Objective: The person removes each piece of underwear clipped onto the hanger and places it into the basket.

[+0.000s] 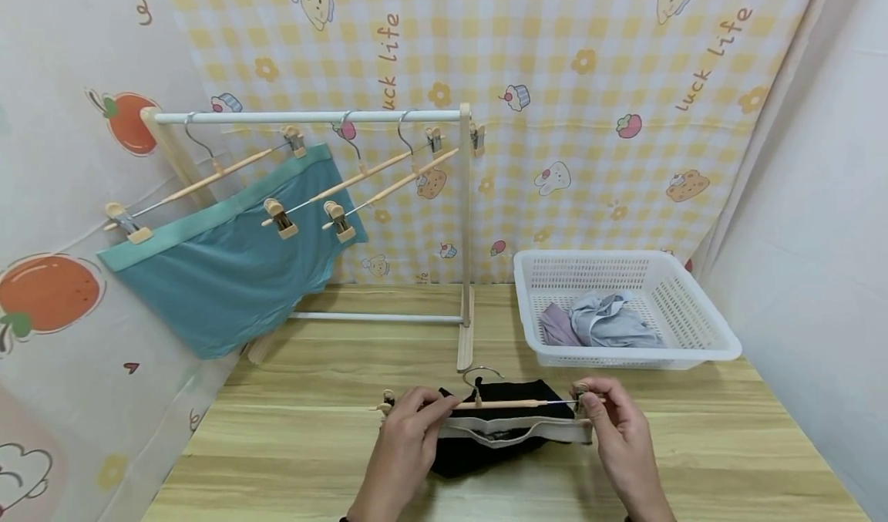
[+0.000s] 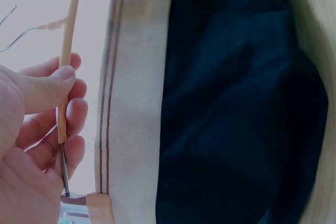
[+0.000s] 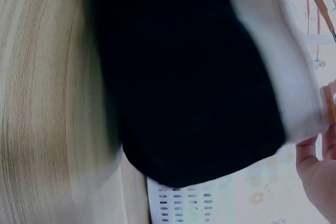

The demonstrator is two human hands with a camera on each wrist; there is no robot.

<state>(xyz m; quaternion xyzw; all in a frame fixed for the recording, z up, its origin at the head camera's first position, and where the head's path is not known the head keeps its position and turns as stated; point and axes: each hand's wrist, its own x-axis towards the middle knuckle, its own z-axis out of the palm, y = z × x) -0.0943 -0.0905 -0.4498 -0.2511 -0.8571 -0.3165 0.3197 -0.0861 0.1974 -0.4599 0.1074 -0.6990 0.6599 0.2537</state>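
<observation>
The left hand [image 1: 405, 429] is pinching the wooden clip hanger [image 1: 486, 404] along its bar, while the right hand [image 1: 617, 426] is gripping its end clip near the table [image 1: 312, 445]'s front edge. The black underwear [image 1: 486, 437] hanging from it is looking light and floppy, so I'd be holding the stiff hanger, not the cloth.

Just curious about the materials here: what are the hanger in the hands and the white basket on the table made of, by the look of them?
The hanger seems to be pale, unvarnished-looking wood with a thin metal hook: the bar is light tan and matte, the hook grey and shiny. The basket looks like moulded white plastic, glossy, with rows of small slots in its walls.
</observation>
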